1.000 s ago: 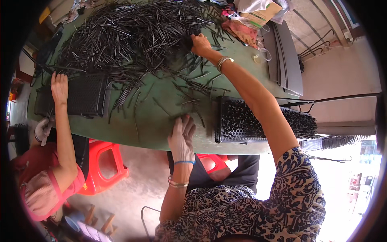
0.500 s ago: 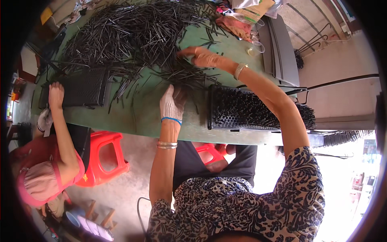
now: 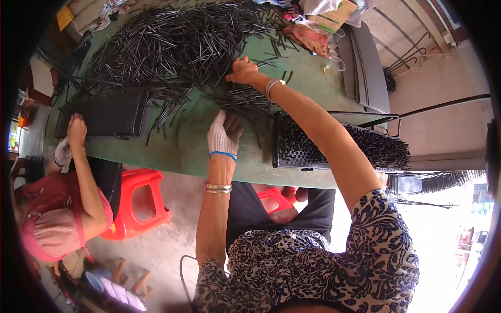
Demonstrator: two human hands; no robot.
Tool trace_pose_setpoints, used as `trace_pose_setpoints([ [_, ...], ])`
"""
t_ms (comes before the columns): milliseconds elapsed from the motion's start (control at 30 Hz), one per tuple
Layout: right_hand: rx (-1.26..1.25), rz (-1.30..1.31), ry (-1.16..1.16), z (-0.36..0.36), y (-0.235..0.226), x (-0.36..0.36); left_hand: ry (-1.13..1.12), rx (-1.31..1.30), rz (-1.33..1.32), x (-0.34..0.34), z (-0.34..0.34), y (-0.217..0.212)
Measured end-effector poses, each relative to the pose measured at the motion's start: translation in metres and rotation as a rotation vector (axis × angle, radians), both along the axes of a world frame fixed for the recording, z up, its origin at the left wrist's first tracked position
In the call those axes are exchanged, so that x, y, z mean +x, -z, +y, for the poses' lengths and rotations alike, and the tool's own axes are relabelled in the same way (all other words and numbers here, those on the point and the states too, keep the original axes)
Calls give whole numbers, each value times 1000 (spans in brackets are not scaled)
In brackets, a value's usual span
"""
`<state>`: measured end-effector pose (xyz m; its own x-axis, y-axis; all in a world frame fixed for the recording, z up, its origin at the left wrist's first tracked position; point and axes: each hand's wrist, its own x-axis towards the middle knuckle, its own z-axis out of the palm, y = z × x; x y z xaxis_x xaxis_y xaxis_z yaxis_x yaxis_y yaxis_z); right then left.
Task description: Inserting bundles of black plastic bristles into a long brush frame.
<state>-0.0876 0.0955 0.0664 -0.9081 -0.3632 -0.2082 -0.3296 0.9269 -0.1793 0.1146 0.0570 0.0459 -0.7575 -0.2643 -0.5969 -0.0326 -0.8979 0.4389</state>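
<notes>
A large heap of thin black plastic-looking sticks (image 3: 167, 44) covers the far part of the green table (image 3: 182, 156). My right hand (image 3: 243, 71), bare, is at the heap's right edge with its fingers curled; whatever they grip is hidden. My left hand (image 3: 224, 134), in a white knit glove with a blue cuff, is nearer to me, its fingers bent and its thumb pointing up. I cannot make out anything in it. Loose sticks (image 3: 245, 99) lie between my two hands. To the right, a black perforated tray (image 3: 279, 148) stands packed with upright black pieces.
At left, a co-worker's hand (image 3: 77, 130) touches a black perforated panel (image 3: 104, 115). A red plastic stool (image 3: 156, 177) stands beside the table. Grey sheets (image 3: 360, 62), a cardboard box (image 3: 334, 15) and a reddish cloth (image 3: 308, 39) are at the far right.
My right hand has moved slightly left along the heap's edge, its fingers now more curled, and its forearm has swung left over the tray. My left hand stays nearly in place.
</notes>
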Motion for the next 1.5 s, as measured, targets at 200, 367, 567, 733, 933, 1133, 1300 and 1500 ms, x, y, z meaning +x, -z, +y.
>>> trace_pose_setpoints([
  [200, -105, -118, -129, 18, 1, -22, -40, 112, -2, 19, 7, 9],
  [367, -235, 0, -271, 39, 20, -26, -14, 115, 8, -8, 14, 12],
  [567, -233, -63, -538, 58, 3, 4, -64, 115, 140, -26, 17, 12],
  [733, -402, -240, -629, 68, -25, 33, -45, 98, 164, -21, 14, 13],
  [933, 44, 11, -371, 78, -4, 16, 1, 94, 43, -31, 19, 10],
  [1133, -71, -130, -264, 49, 0, 37, 36, 134, 146, -43, 10, 17],
  [1300, -175, -240, -216, 72, 11, 26, 5, 176, 84, -66, 33, -1],
  [1500, -335, -113, -316, 48, 9, 60, 13, 188, 216, -89, 5, 55],
])
